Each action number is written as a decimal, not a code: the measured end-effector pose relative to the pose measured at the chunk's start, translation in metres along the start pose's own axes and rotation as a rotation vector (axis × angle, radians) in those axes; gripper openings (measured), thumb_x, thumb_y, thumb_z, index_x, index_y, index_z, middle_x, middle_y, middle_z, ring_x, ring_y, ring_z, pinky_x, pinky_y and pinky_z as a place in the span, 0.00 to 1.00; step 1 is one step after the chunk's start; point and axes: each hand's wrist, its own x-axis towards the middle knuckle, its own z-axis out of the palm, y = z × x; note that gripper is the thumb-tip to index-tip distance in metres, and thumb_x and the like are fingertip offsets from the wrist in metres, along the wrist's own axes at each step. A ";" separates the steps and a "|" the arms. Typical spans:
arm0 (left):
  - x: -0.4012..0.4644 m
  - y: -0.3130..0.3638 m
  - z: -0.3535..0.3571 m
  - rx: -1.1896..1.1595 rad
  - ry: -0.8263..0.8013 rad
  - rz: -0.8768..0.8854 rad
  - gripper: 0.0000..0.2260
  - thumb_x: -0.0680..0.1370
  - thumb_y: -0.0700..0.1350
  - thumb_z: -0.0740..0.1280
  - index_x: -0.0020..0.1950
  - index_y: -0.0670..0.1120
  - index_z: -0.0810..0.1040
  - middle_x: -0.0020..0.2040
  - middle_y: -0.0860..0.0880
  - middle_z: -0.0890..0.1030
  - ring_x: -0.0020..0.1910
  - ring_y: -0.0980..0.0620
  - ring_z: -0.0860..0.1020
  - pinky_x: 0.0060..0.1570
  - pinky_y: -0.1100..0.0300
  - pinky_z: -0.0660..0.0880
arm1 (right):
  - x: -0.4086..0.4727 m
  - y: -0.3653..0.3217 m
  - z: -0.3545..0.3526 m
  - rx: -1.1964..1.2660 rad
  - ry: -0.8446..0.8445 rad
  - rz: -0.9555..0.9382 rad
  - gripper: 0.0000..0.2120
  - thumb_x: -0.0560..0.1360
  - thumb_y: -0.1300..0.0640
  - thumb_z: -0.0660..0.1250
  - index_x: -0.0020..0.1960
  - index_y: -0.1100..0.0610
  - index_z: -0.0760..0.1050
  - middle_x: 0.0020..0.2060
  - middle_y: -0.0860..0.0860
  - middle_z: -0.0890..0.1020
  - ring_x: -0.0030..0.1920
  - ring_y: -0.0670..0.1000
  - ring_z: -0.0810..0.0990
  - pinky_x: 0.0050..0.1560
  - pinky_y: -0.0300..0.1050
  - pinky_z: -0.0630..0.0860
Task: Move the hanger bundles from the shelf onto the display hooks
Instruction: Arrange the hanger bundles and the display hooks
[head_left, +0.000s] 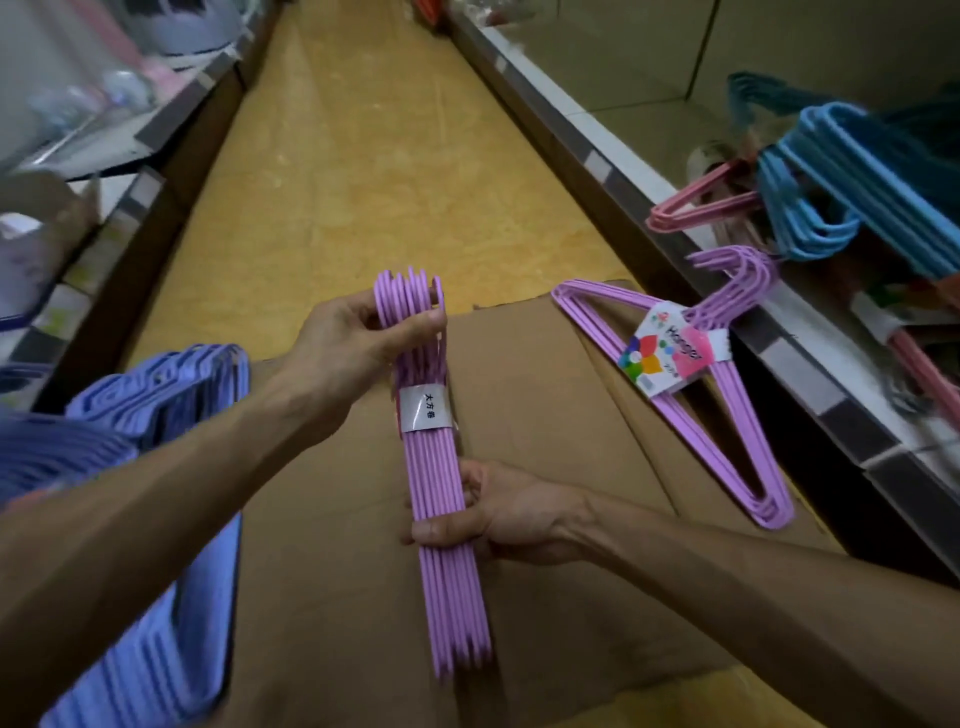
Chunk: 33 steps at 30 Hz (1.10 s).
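Held bundle: you hold a purple hanger bundle (441, 483) edge-on over the flattened cardboard (545, 415), its hook ends pointing away from you and a white paper band (423, 408) wrapped round its middle.
Right hand: your right hand (498, 514) grips the bundle's lower part, fingers curled under it and thumb laid across the top.
Left hand: your left hand (358, 338) pinches the hook ends, thumb on the near side and fingers clamped behind.
Left side: a stack of blue-violet hangers (156, 571) lies under your left forearm.
Second bundle: another purple bundle with a colourful label (670, 384) lies flat at the cardboard's right edge, its hooks touching the shelf edge (810, 374).
Shelf, far right: blue hangers (831, 176) and pink hangers (701, 202) are piled on the shelf.
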 end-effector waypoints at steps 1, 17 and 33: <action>0.000 0.002 -0.014 0.006 0.006 -0.017 0.12 0.73 0.45 0.74 0.56 0.43 0.84 0.51 0.44 0.86 0.53 0.49 0.83 0.53 0.60 0.80 | 0.008 -0.004 0.005 0.009 -0.031 0.004 0.13 0.75 0.69 0.69 0.54 0.55 0.75 0.43 0.49 0.84 0.52 0.50 0.83 0.45 0.43 0.81; -0.022 -0.021 -0.203 0.814 0.088 -0.104 0.34 0.62 0.69 0.69 0.63 0.51 0.79 0.53 0.48 0.83 0.51 0.52 0.79 0.52 0.62 0.76 | 0.139 0.001 0.115 -0.163 -0.112 -0.078 0.14 0.73 0.73 0.70 0.48 0.55 0.74 0.47 0.55 0.81 0.56 0.60 0.82 0.54 0.48 0.80; -0.016 -0.072 -0.258 1.382 -0.021 0.068 0.24 0.77 0.56 0.69 0.71 0.51 0.71 0.60 0.45 0.80 0.55 0.45 0.76 0.50 0.52 0.70 | 0.207 0.029 0.144 -0.533 -0.038 0.042 0.23 0.73 0.59 0.75 0.66 0.56 0.74 0.59 0.54 0.81 0.60 0.56 0.79 0.61 0.50 0.76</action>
